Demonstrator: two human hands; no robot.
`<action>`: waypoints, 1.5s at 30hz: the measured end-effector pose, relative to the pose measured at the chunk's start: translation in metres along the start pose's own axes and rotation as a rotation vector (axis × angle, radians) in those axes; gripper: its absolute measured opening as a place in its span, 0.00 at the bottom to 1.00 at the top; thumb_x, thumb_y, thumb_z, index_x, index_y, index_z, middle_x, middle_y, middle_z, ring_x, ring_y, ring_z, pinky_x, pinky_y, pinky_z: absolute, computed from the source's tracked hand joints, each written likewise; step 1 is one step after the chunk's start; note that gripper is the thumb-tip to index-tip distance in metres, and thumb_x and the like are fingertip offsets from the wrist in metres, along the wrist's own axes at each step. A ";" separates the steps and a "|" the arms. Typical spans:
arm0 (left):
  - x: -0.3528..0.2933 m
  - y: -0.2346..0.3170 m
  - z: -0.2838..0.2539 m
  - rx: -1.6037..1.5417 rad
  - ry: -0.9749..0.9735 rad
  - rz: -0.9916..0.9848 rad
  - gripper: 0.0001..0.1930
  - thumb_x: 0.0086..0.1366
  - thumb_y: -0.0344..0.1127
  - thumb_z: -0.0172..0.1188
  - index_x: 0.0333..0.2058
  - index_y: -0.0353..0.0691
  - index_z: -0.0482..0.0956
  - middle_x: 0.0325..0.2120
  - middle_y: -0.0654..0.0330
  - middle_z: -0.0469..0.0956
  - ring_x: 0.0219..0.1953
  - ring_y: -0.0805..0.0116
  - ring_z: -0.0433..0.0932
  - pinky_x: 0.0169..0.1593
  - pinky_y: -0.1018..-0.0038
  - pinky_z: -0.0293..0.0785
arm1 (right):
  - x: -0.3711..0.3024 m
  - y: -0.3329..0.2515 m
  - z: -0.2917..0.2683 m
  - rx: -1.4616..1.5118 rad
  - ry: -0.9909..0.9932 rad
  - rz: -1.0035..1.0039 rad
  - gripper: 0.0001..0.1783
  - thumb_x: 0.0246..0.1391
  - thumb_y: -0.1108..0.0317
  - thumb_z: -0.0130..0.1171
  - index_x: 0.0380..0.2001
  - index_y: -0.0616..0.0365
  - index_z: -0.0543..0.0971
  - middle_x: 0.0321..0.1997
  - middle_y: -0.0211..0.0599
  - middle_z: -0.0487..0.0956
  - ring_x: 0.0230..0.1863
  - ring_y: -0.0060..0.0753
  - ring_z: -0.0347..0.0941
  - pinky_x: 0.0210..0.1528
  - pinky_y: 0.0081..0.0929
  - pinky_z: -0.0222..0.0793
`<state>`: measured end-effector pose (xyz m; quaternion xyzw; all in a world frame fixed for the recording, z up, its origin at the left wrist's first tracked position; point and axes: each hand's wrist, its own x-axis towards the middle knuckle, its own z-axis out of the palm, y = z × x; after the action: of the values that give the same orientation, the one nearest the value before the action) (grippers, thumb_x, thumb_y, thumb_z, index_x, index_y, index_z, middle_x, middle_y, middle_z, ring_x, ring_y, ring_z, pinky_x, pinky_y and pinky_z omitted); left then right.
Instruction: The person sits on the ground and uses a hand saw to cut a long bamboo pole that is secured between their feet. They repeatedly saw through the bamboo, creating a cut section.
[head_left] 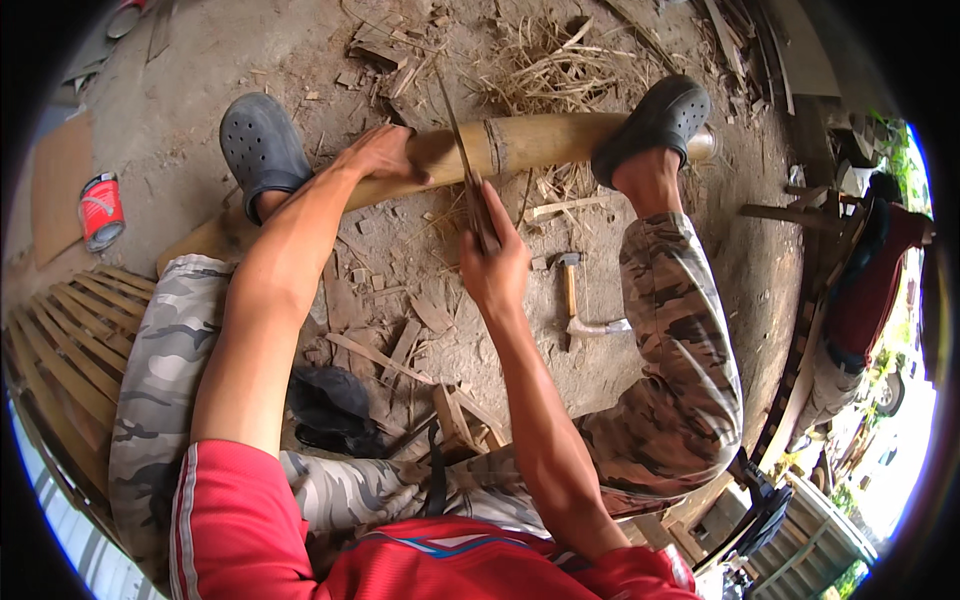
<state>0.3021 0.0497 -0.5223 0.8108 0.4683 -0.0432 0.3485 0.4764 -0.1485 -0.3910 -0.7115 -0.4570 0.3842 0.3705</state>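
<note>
A thick bamboo pole (550,142) lies across the ground ahead of me. Its right part is under my right foot in a dark clog (655,125), and my left foot is beside its left part. My left hand (380,153) presses down on the pole with fingers curled over it, left of the node. In my right hand (497,265) is the handle of a hand saw (459,135), index finger stretched along it. The saw's thin blade, seen nearly edge-on, crosses the pole just left of the node; how deep it sits in the bamboo is unclear.
A hammer (570,285) and a light-coloured tool (597,327) lie between my legs. Wood scraps and fibre shavings (560,70) litter the dirt. A red can (101,210) stands left, near bamboo slats (75,330). A black cloth-like thing (335,410) lies near my left thigh.
</note>
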 end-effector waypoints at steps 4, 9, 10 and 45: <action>-0.012 -0.018 -0.012 -0.021 -0.001 -0.061 0.49 0.35 0.67 0.76 0.44 0.25 0.79 0.42 0.40 0.80 0.43 0.50 0.81 0.47 0.60 0.77 | -0.141 -0.001 -0.050 0.003 -0.143 -0.080 0.40 0.45 0.88 0.49 0.67 0.63 0.65 0.69 0.48 0.68 0.68 0.44 0.65 0.68 0.32 0.65; -0.009 -0.001 0.007 0.069 0.030 -0.066 0.49 0.36 0.65 0.75 0.46 0.23 0.79 0.43 0.37 0.81 0.43 0.51 0.82 0.46 0.63 0.77 | -0.020 0.027 0.000 -0.173 0.032 -0.317 0.39 0.50 0.79 0.54 0.67 0.46 0.68 0.54 0.54 0.79 0.45 0.51 0.82 0.40 0.40 0.79; 0.000 0.004 0.006 0.092 0.071 -0.033 0.48 0.37 0.65 0.75 0.44 0.23 0.80 0.38 0.38 0.82 0.39 0.53 0.84 0.43 0.65 0.78 | 0.018 0.001 0.004 0.022 -0.098 0.135 0.33 0.52 0.78 0.56 0.65 0.56 0.70 0.59 0.51 0.78 0.59 0.44 0.77 0.60 0.32 0.71; -0.045 0.033 0.014 0.167 0.186 -0.094 0.54 0.53 0.77 0.56 0.67 0.40 0.63 0.61 0.41 0.69 0.62 0.43 0.69 0.65 0.52 0.63 | -0.186 -0.084 -0.117 -0.102 -0.029 0.186 0.32 0.54 0.82 0.55 0.64 0.60 0.71 0.60 0.49 0.79 0.61 0.32 0.74 0.60 0.26 0.68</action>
<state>0.3063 -0.0019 -0.4980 0.8146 0.5309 -0.0230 0.2325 0.4958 -0.3174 -0.2285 -0.7632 -0.4132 0.4034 0.2899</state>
